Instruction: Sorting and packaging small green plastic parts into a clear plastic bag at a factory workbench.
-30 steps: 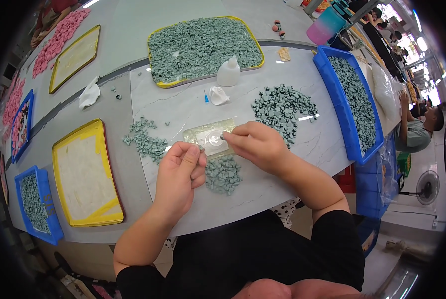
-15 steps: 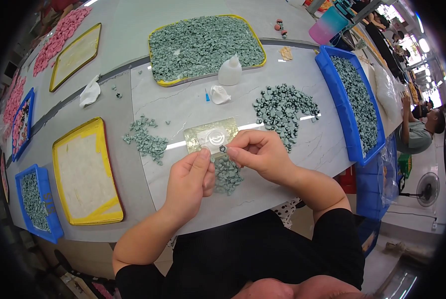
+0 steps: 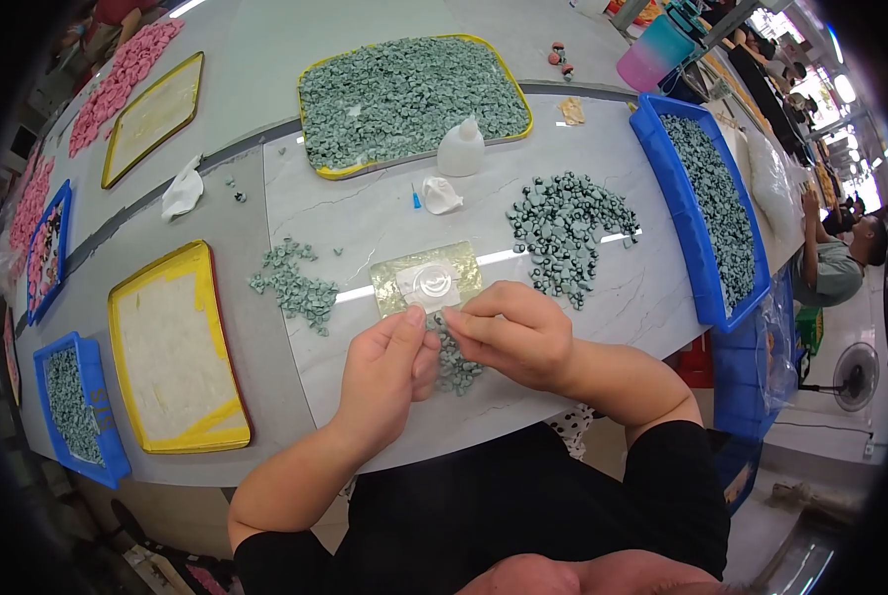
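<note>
My left hand (image 3: 389, 365) is closed, thumb and forefinger pinching a small grey-green piece (image 3: 433, 319) mostly hidden by the fingertips. My right hand (image 3: 515, 337) is closed in a pinch almost touching it; the small dark piece it held is now hidden at the fingertips. Just beyond them lies a yellowish, shiny rectangular pad (image 3: 389, 279) with a white patch (image 3: 431, 284) bearing a ring of clear, wet-looking stuff. Under my hands is a small heap of green pieces (image 3: 458, 372). Green pieces with dark glossy parts (image 3: 568, 228) are spread to the right, plain green ones (image 3: 300, 288) to the left.
Behind stand a white squeeze bottle (image 3: 461, 149), a crumpled white tissue (image 3: 442, 195) and a blue needle tip (image 3: 415, 198). A yellow-rimmed tray (image 3: 315, 171) of green pieces lies beyond. Blue bins (image 3: 684, 223) (image 3: 113, 436) flank the table; a yellow tray (image 3: 181, 347) lies left.
My right hand has brought its small dark piece down and left to the piece in my left hand. The fingertips now nearly meet, hiding much of both.
</note>
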Demonstrator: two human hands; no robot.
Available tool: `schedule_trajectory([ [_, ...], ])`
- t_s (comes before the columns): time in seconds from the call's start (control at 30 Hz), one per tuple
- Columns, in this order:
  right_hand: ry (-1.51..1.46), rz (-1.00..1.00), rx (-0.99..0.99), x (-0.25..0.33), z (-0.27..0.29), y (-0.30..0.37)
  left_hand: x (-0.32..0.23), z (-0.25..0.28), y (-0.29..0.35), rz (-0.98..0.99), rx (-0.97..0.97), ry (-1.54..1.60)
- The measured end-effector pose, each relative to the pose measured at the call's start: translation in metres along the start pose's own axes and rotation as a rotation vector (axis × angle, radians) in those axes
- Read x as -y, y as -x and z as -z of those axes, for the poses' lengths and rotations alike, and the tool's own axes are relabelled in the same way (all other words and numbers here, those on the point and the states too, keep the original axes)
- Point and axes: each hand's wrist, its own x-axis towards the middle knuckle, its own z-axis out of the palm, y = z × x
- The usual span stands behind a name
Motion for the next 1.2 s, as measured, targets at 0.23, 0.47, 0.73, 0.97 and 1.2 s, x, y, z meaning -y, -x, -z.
schedule_trajectory([
  [0.23,0.067,0.079,0.083,0.003,-0.001,0.0,0.001,0.001,0.002,-0.036,0.007,0.0],
  [0.47,0.018,0.13,0.012,0.008,-0.009,0.0,0.011,-0.005,0.005,-0.339,-0.08,-0.222],
  [0.73,-0.036,-0.019,-0.095,0.007,-0.006,0.003,0.007,-0.01,0.01,-0.209,0.002,-0.131],
  [0.97,-0.043,-0.154,-0.044,0.01,0.006,-0.004,0.002,-0.012,0.012,-0.157,0.082,-0.026],
  [1.2,-0.114,-0.166,-0.011,0.004,0.01,0.0,0.007,-0.018,0.008,-0.26,0.05,-0.158],
])
